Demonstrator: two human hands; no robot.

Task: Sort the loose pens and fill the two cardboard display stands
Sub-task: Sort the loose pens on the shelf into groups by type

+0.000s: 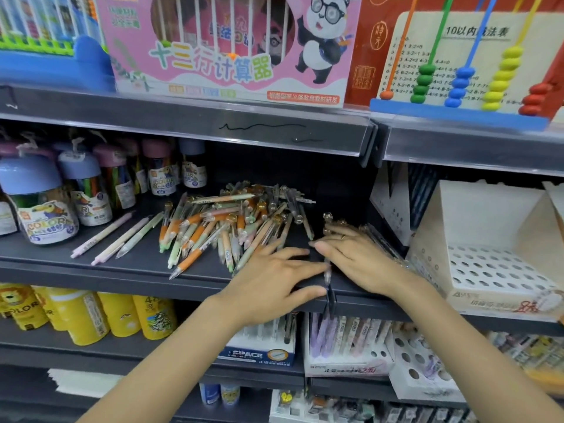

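Two hands work the middle shelf (91, 270), both spread flat. Left hand (271, 285) lies palm-down at the shelf's front edge, fingers straight, thumb over the lip; its grip is open and holds nothing. Right hand (354, 254) rests fingers-extended on a small batch of dark pens (378, 242) at the shelf's right end, pressing or raking them; no curl round any pen, so that grip is open too. One dark pen (328, 273) lies between the hands and hangs over the front edge.

Main heap of orange and green pens (225, 227) sits mid-shelf, unsorted, just beyond the left fingertips. A few pale pens (122, 236) lie apart to the left, near the lidded jars (39, 203).

One cardboard display stand (494, 267) stands on the next bay to the right, its hole grid empty as far as seen. Second stand: cannot confirm which item it is.

Judgement: sorting step in hand, approx. early stage; dark pens are being split off from the mixed heap, filling not yet begun. Next move calls for closing the right grip on the dark batch, tips aligned one way, then carrying it across to the stand. Overhanging pen needs securing first, else it prob. drops to the lower shelf.
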